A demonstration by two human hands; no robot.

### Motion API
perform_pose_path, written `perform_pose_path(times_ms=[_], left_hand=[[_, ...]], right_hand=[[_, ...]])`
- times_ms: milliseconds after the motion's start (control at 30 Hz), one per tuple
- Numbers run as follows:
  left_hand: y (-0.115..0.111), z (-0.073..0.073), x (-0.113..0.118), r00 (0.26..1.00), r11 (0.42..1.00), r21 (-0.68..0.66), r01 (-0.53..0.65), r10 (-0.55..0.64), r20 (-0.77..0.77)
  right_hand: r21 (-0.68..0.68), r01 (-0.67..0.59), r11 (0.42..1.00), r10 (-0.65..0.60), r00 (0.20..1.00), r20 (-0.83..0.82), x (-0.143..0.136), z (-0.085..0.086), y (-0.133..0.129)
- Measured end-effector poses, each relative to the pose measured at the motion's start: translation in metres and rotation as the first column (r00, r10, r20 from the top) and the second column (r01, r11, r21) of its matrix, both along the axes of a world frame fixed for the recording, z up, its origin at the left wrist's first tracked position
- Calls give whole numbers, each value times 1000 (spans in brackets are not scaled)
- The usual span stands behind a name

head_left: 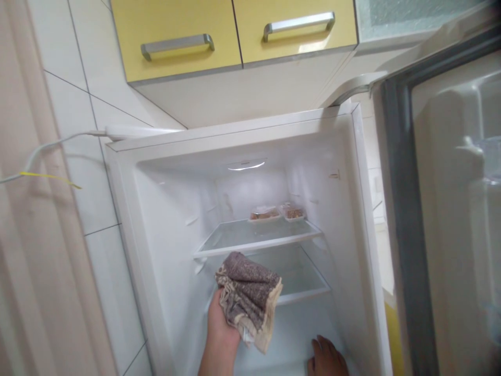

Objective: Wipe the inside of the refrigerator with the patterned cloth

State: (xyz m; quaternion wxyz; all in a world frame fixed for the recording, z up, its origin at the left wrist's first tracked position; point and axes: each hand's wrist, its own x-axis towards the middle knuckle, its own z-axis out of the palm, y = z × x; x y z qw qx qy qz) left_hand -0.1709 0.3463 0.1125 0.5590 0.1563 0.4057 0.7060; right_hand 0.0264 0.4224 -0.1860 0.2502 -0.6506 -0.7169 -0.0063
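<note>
A bunched grey-brown cloth (250,292) with a beige edge is held in my left hand (224,318), whose fingers are mostly hidden behind it. The cloth is in front of the glass shelves of an open fridge (168,250). Lower right, my right hand (327,357) hangs near the fridge's lower inside with fingers bent downward; their tips and anything under them are cut off or hidden. On the upper shelf (230,236), toward the back right, sit two wrapped food trays, one tray (265,214) beside a smaller tray (293,212).
The fridge door (407,209) stands open on the right. Yellow cabinets (180,26) with metal handles hang above the fridge. On the left are white wall tiles (104,292), a pinkish curtain-like surface (43,271) and a white cable (47,146) with a yellow tie.
</note>
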Motion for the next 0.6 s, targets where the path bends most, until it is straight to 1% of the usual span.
perform_pose_path(times_ms=[67, 133, 167, 233, 300, 333, 400, 467, 533, 600], left_hand=[[2, -11, 0, 998, 998, -62, -15, 19, 64], [3, -23, -5, 999, 999, -51, -17, 18, 31], [3, -29, -9, 1000, 1000, -18, -18, 18, -20], [3, -39, -19, 983, 996, 95, 2, 15, -180], [2, -44, -31, 935, 979, 196, 47, 26, -352], [1, -45, -36, 909, 972, 225, 64, 36, -415], [-1, -46, -45, 876, 966, 249, 76, 54, -479], [-2, -43, -50, 853, 963, 259, 76, 71, -516], [0, -35, -50, 824, 954, 290, 74, 106, -557], [8, -22, -47, 805, 934, 352, 56, 166, -570]], right_hand=[[-1, 8, 1000, -8, 1000, -3, 1, 2, -1], [-4, 12, 1000, -12, 1000, 3, 1, 4, -2], [-8, 13, 1000, -13, 1000, 4, 1, 4, -3], [-21, 4, 1000, -4, 1000, 2, 1, 4, -3], [-25, 4, 1000, -4, 1000, -1, 1, 3, -3], [-26, 0, 1000, 0, 1000, -1, 2, 2, -3], [-33, -11, 999, 11, 1000, 1, 3, 1, -1], [-40, -19, 999, 19, 1000, 9, 4, -2, 2], [-31, -12, 999, 13, 1000, 26, 3, -5, 3], [-6, 7, 1000, -7, 999, 54, 1, -7, 4]])
